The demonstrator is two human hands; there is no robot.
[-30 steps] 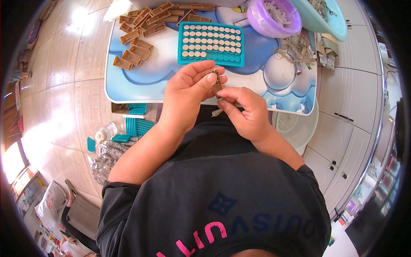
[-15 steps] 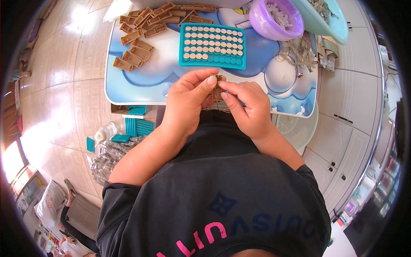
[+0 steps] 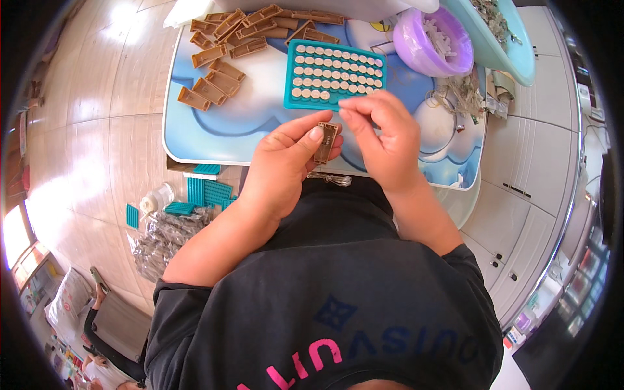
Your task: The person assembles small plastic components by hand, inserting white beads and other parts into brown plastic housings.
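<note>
Pale flooring (image 3: 84,130) and white cabinets (image 3: 507,149) lay on the two sides of a table (image 3: 201,140) with a blue and white cloud picture. Near its far edge was a heap of brown pieces (image 3: 260,29), and at the right stood a purple bowl (image 3: 416,55).

One brown case (image 3: 325,146), narrow and open on the upper face, was in the left hand (image 3: 279,156), just before the near edge of the table. This hand pinched it firmly: the thumb pressed near the upper left corner, and the other fingers supported it from behind. The right hand (image 3: 390,140) was apart from the case, close to the teal tray (image 3: 290,68) with its rows of white discs (image 3: 335,75). Its thumb and forefinger were near each other, but I could not tell if something small was between them. Some thin wires (image 3: 338,179) hung below the case; whether they joined it was not clear.

By its look, the case was probably light, stiff plastic, rather smooth, with thin walls which could bend or crack under a strong squeeze. The best hold seemed to be along the long outer sides or at one end, so that the inside stayed free.
</note>
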